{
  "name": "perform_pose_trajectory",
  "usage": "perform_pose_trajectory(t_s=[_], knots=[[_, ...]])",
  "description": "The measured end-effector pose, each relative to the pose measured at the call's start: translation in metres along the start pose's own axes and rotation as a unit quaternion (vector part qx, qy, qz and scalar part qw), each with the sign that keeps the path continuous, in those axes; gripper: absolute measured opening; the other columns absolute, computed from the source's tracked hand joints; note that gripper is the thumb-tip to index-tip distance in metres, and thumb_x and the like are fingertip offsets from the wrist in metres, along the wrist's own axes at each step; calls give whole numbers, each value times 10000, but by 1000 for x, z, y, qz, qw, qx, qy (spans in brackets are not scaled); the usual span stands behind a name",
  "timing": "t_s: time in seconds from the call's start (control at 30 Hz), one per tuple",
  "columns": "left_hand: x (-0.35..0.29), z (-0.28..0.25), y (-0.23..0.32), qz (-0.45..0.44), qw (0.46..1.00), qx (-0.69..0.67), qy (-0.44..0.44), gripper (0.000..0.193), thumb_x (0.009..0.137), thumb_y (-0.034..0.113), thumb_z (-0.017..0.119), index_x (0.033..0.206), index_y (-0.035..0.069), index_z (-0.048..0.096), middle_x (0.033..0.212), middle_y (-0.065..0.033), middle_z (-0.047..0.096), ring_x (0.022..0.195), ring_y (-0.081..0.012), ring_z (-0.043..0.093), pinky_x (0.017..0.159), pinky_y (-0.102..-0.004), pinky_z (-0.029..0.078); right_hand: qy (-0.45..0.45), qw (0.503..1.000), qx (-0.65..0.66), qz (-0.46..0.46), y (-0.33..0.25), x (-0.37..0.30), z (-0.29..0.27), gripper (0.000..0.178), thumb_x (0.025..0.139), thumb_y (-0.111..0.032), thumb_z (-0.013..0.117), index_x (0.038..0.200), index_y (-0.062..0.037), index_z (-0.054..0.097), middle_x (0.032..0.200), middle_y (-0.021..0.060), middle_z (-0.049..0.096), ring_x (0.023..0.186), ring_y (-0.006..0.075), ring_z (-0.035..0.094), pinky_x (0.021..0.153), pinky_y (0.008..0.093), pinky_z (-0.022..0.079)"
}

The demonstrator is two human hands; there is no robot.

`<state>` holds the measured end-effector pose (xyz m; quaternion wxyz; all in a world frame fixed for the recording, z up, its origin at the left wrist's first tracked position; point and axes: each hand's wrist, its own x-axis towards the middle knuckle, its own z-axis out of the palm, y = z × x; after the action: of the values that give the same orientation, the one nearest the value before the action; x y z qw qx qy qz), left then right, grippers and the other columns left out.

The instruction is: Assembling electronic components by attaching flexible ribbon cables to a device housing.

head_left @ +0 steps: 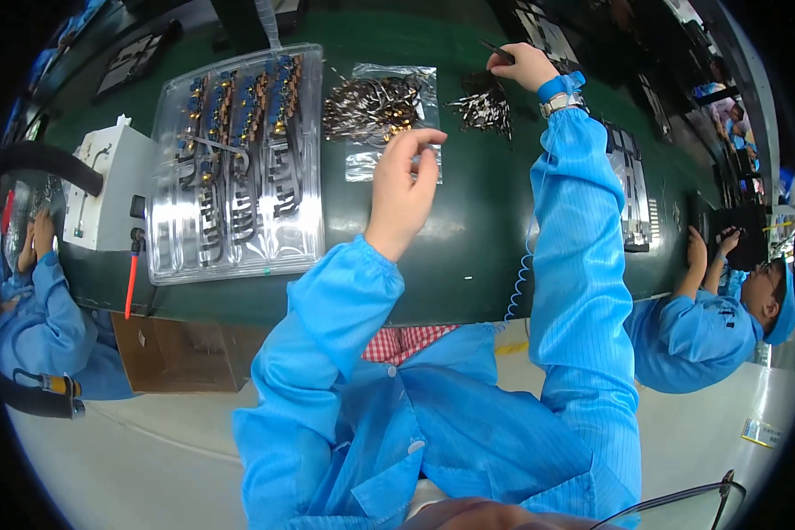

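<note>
My right hand (pixel 523 67) is closed on black tweezers (pixel 496 51) at the far side of the table. Just below it lies a small heap of thin dark parts with silvery ends (pixel 484 108). My left hand (pixel 408 181) is over the middle of the table, palm turned to the right. Its fingers are loosely bent, with a gap between index finger and thumb and nothing visible in them. Beyond that hand, a larger pile of small silver, black and coppery parts (pixel 371 104) rests on a clear plastic bag (pixel 362 168).
Left of the pile lies a clear plastic tray (pixel 309 238) with rows of blue and copper parts and black cables. A white box-shaped device (pixel 106 190) stands beside it. A coiled blue cord (pixel 518 283) hangs near my right sleeve. Co-workers sit at both sides.
</note>
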<state>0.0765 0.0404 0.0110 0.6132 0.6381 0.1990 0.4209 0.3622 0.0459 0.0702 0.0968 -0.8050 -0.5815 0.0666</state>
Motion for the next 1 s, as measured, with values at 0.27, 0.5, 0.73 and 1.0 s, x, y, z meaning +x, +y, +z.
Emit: perform_pose_trajectory(t_s=[0.27, 0.5, 0.73, 1.0], knots=[[3, -10, -3, 13, 1000, 6, 11, 201, 861, 35, 444, 1025, 34, 560, 946, -81, 554, 767, -129, 552, 643, -248, 462, 286, 957, 36, 6, -23, -29, 18, 204, 792, -176, 598, 966, -87, 654, 910, 133, 617, 828, 310, 594, 737, 351, 476], [-2, 1, 6, 73, 996, -46, -2, 215, 874, 18, 421, 1054, 15, 538, 953, -69, 561, 786, -116, 539, 713, -243, 451, 423, 760, 489, -62, -104, -157, 42, 153, 829, -3, 562, 966, -26, 626, 857, -15, 573, 702, 28, 470, 592, 171, 352], [-81, 6, 121, 46, 904, -417, -83, 277, 873, 187, 404, 1018, -21, 516, 916, -139, 531, 830, -192, 489, 757, -286, 389, 432, 484, 611, -454, -178, -255, -84, 172, 673, -381, 759, 810, -311, 682, 855, -159, 544, 429, 35, 272, 486, 222, 192], [-123, 15, 205, -14, 871, -449, -198, 314, 885, 410, 393, 791, 157, 555, 801, -54, 500, 690, -178, 425, 631, -298, 337, 341, 351, 685, -540, -213, -252, -92, 115, 674, -389, 754, 732, -319, 684, 810, -187, 547, 414, 30, 246, 468, 230, 156]])
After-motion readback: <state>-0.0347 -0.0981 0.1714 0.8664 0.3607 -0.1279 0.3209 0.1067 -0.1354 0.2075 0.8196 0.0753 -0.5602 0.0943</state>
